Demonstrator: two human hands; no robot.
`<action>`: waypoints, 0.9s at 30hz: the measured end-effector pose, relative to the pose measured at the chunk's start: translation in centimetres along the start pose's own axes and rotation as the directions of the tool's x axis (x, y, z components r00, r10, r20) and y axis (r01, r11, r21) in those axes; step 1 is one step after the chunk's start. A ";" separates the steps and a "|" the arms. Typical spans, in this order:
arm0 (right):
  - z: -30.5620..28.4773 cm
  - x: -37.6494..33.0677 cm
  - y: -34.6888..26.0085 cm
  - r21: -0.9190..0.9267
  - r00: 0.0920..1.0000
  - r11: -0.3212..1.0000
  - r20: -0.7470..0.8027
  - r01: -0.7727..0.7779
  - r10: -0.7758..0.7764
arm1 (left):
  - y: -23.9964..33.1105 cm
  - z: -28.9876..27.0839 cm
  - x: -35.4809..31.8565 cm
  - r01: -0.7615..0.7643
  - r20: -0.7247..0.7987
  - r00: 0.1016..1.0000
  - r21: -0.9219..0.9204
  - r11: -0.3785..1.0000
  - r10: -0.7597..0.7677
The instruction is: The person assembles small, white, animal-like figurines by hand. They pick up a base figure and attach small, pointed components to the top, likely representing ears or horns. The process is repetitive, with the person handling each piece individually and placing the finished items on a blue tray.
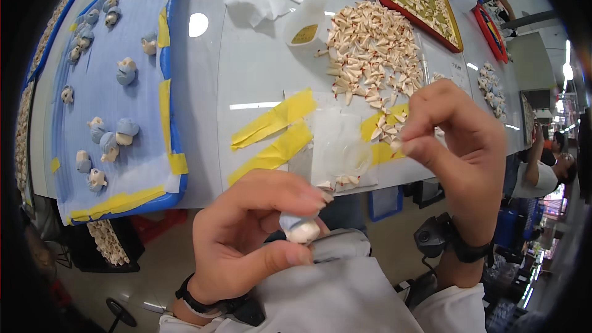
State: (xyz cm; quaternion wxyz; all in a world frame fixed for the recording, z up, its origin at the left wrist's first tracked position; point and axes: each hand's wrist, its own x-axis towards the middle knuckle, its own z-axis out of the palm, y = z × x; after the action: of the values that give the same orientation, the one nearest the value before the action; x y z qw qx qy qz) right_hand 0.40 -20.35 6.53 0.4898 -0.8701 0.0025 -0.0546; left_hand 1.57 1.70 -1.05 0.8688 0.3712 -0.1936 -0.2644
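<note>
My left hand (pixel 240 234) pinches a small blue and cream figurine (pixel 301 227) between thumb and fingers, just off the table's near edge. Higher and to the right, the thumb and forefinger of my right hand (pixel 459 135) are closed on a tiny cream piece (pixel 396 146), mostly hidden by the fingertips. Between the hands lies a white pad (pixel 336 142) with a few pointed cream pieces (pixel 346 180) at its near edge. Past my right hand spreads a large pile of similar pointed cream pieces (pixel 376 49), some tipped red.
On the left, a blue tray (pixel 176 185) lined with a pale blue sheet holds several figurines (pixel 126 73). Yellow tape strips (pixel 271 120) cross the table. A white squeeze bottle (pixel 306 18) and crumpled tissue (pixel 254 3) lie farther back, near a red-rimmed tray (pixel 425 3). Another person (pixel 542 179) is at right.
</note>
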 end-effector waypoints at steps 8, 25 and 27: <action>1.9 0.6 -0.6 -0.255 0.992 0.964 0.114 0.080 -0.052 | 0.1 0.6 0.3 0.009 -0.154 0.987 0.269 0.963 0.033; 3.2 -4.1 -1.0 0.299 0.993 0.954 0.110 0.010 -0.045 | 0.1 2.3 0.4 -0.080 -0.046 0.993 0.423 0.903 0.110; 3.6 -4.5 -0.5 0.335 0.994 0.942 0.100 0.000 -0.036 | 0.0 1.8 0.5 -0.160 0.082 0.987 0.539 0.827 0.137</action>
State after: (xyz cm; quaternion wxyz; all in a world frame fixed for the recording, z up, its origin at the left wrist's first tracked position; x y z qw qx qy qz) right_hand -3.74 -16.82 4.69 0.6292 -0.7761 -0.0403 -0.0132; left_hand 0.97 0.46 0.19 0.7415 0.5810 -0.3063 -0.1374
